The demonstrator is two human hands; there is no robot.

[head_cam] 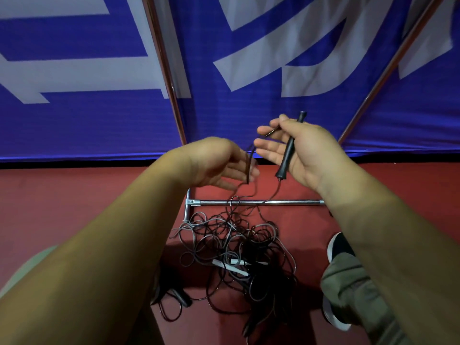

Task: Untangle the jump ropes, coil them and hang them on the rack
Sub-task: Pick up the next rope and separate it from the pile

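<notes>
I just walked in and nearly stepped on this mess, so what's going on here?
A person is sorting out tangled jump ropes. Their right hand holds a black handle, whose cord drops into the tangled pile on the red floor. Another stretch of cord runs across the fingers of the left hand. Nothing looks coiled yet; the chrome rack bar sits just beyond the pile.

**Ropes on the floor, rack behind**

The tangled jump ropes [239, 247] lie in a heap on the floor [74, 207], with a shoe [338, 245] to their right. Just behind the heap runs the rack's bottom bar [258, 202], and behind that hangs a banner [99, 120]. Above the heap the right hand [298, 150] grips a handle [290, 145]. The left hand [219, 163] is just beside it on the left, a cord [249, 168] crossing its fingers and running down to the heap.
</notes>
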